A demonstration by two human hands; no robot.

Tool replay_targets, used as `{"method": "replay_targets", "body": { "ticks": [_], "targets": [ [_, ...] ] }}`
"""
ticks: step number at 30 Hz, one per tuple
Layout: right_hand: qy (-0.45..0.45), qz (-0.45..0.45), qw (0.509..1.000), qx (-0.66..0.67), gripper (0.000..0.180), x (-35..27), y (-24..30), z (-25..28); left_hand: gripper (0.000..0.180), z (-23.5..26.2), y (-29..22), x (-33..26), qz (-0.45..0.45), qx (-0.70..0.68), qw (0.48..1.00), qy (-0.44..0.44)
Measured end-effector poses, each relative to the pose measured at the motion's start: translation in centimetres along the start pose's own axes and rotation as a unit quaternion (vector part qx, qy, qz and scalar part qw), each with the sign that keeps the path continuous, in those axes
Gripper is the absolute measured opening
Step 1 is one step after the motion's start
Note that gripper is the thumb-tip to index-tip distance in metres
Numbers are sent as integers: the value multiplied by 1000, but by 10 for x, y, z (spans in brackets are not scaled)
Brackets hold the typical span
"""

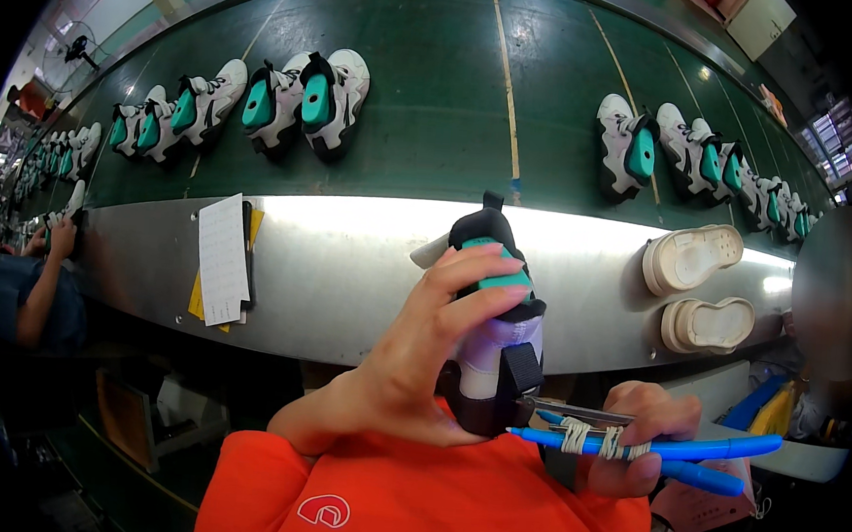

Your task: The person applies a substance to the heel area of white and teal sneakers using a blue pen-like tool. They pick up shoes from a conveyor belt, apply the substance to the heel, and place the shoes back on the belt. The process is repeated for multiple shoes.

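Note:
My left hand (415,349) is wrapped round a white and black sports shoe (480,367), held heel toward me in front of my chest. A teal shoe last (490,263) fills its opening, with my fingers over it. My right hand (650,420) is closed on blue pens (715,448) bound together with pale bands. A slim metal tool (584,412), perhaps tweezers, runs along the same bundle. Its tip is at the shoe's heel, beside a dark strap; I cannot tell whether it touches.
Several similar shoes on teal lasts (328,111) stand along the green conveyor belt (429,78). On the metal ledge (365,291) lie papers (221,262) and two cream soles (695,257). At the far left another person's arm (44,289) reaches over the ledge.

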State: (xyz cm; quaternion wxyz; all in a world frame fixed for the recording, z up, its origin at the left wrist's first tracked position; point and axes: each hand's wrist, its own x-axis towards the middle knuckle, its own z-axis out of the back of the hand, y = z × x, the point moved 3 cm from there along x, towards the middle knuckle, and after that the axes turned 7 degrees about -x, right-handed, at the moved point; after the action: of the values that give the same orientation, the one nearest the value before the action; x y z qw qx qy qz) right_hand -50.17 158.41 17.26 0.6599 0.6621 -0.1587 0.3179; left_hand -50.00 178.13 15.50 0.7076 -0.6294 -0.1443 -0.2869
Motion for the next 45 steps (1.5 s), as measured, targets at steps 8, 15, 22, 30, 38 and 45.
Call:
{"method": "replay_targets", "body": {
  "ticks": [8, 15, 22, 30, 38, 45],
  "targets": [
    [32, -9, 999, -7, 44, 2, 2, -4, 87, 4, 1, -1, -9, -2, 1000, 0],
    [66, -36, 995, -68, 39, 28, 14, -12, 91, 11, 2, 6, -4, 16, 1000, 20],
    [155, -98, 976, -117, 27, 85, 27, -31, 95, 16, 6, 25, 28, 29, 998, -40],
    [229, -15, 953, -196, 25, 101, 24, -37, 97, 24, 11, 38, 58, 13, 997, -45],
    [26, 12, 999, -30, 27, 83, 8, -17, 96, 33, 20, 28, 59, 15, 996, -59],
    [-327, -123, 936, -31, 23, -8, -61, 45, 42, 0, 52, -72, -241, 48, 963, 110]
  ]
}}
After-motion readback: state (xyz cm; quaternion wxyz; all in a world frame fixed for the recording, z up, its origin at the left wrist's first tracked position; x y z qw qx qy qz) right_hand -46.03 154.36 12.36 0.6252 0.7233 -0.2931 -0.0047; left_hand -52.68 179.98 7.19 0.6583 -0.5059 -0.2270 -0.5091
